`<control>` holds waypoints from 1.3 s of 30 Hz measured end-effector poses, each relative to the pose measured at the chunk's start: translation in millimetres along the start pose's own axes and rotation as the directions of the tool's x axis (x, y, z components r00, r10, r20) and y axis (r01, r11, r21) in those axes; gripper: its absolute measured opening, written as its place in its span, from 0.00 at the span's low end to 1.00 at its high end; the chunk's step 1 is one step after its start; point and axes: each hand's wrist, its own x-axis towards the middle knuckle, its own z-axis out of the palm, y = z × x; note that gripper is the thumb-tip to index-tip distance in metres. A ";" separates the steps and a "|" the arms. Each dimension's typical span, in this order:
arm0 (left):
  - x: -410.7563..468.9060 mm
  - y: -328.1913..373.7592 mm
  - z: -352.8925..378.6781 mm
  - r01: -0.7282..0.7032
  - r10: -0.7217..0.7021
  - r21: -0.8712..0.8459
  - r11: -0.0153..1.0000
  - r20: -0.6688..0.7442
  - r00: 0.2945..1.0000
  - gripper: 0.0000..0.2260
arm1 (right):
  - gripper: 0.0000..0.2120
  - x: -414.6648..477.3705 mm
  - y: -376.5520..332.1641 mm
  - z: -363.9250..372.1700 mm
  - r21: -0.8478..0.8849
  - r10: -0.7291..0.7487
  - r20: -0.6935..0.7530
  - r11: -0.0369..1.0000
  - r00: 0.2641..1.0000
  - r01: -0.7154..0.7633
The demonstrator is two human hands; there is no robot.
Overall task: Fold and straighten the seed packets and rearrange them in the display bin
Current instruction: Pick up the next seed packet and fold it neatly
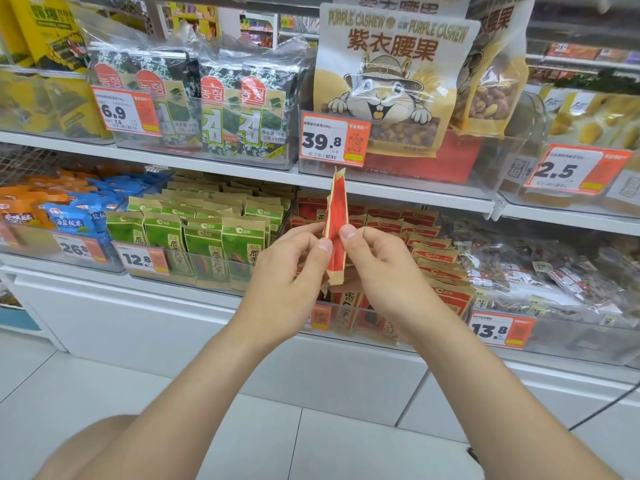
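**Red packet pinched upright over its bin**

Head view: both hands held one red packet (337, 223) upright, edge-on to the camera, in front of the shelf (415, 197) and over the front edge of the bin (433, 329) of red packets (440, 268). The left hand (294, 268) pinched the packet's left side between thumb and curled fingers. The right hand (377, 271) pinched the right side the same way, its thumb on the near edge. The packet's lower end sat between the two hands.

This looked like the fold-and-straighten step, with the packet not yet back in the bin. The next move probably called for pressing the creases flat, then slotting it upright into the front row without tipping the leaning packets. Green packets (207, 233) filled the bin to the left.
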 end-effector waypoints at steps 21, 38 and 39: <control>-0.2 3.5 -11.3 0.083 -0.082 -0.110 0.990 0.010 0.997 0.36 | 0.34 -3.0 -0.8 -2.6 0.149 0.155 0.000 0.977 0.988 -0.153; -9.4 15.9 -12.1 0.204 -0.230 0.117 0.972 0.292 0.928 0.15 | 0.53 -0.1 5.3 -17.5 0.009 0.227 0.031 0.974 0.973 -0.228; -8.8 14.4 -12.0 0.194 -0.220 0.118 0.974 0.279 0.935 0.15 | 0.52 1.0 6.6 -18.3 0.003 0.220 0.008 0.976 0.975 -0.220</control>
